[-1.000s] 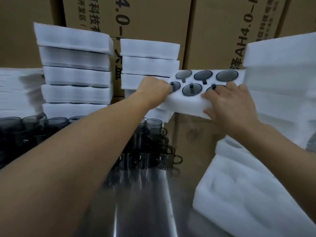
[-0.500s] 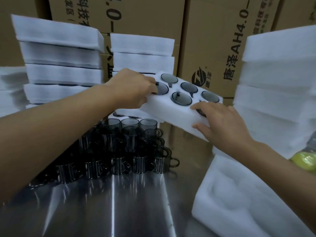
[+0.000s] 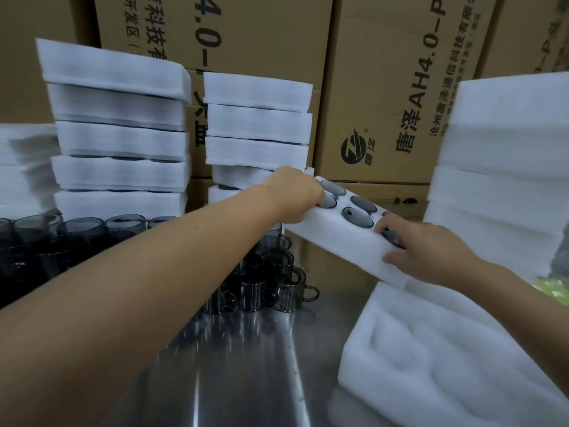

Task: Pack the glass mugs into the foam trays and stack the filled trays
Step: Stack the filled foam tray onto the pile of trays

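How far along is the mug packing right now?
Done: filled trays sit in the left stack and middle stack, dark rims showing between layers. In hand: the left hand and right hand grip a filled tray, tilted, not yet stacked. Left: many loose glass mugs on the steel table, plus an empty foam tray at lower right.

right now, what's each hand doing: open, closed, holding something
Left hand: closed, grips the left end of the filled foam tray.
Right hand: closed, grips the same tray's right end.
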### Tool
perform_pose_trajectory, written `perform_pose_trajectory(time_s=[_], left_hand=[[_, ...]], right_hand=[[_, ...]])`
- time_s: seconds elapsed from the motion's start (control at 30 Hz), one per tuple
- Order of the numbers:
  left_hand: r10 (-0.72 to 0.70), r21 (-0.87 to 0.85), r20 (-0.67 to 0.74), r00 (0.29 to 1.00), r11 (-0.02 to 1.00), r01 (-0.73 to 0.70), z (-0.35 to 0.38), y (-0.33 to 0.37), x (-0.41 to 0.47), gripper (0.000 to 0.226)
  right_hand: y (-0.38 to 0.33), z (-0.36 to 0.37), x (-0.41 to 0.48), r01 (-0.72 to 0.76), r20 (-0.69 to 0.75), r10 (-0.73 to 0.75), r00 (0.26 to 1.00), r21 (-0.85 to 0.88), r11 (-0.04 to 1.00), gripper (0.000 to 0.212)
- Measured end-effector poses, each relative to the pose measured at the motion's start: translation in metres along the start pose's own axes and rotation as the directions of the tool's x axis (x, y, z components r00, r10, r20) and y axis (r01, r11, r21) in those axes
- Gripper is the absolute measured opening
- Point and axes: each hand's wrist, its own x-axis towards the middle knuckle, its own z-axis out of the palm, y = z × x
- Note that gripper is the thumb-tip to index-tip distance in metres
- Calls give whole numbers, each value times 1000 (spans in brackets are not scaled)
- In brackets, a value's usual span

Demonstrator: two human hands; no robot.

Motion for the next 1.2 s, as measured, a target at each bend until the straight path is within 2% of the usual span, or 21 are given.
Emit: perform_pose_trajectory(time_s=[0.1,0.23,0.53,0.67,0.77,0.9,0.93,1.0,1.07,1.13,1.17,1.2], left_hand=[[-27,-41,23,999,999,28,11,3,7,33],[-69,-115,96,993,990,80,25,11,14,29],[-180,-220,316,932,941,256,50,33,36,32],[-114,-181,431,895,961,209,54,39,35,44],[-97,-96,482,870,982,163,52,44,29,40],[-69,21,416,907,998,67,33,62,22,33],[-41,-30,348,936,998,56,23,72,16,31],[-18,-287,89,996,957,43,2,94,-6,26],[-17,-590,-138,990,804,-69,-18,120,-39,19],[128,-710,-186,974,668,-223,-33,141,-70,26],[199,-692,-166,966,674,-258,-36,151,-82,32],[236,-641,-127,963,722,-262,-37,158,-90,39]], right_hand=[[-2,-3,-4,2,5,-2,1000,2,1000,37],[-15,7,6,-4,-27,0,1000,-127,992,40],[-24,36,31,-126,30,134,990,-191,973,42],[-20,50,36,-148,101,166,981,-165,975,41],[-20,53,35,-181,161,192,968,-84,980,39],[-18,37,33,-140,239,133,962,10,990,18],[-17,28,29,-124,221,116,968,20,992,17],[-13,10,13,-121,135,111,985,62,991,21],[-8,-5,-8,-156,60,149,987,129,979,21],[-9,-14,-29,-172,93,159,983,146,974,22],[-12,-16,-37,-175,125,157,980,147,974,22],[-16,-16,-43,-174,147,152,977,147,974,21]])
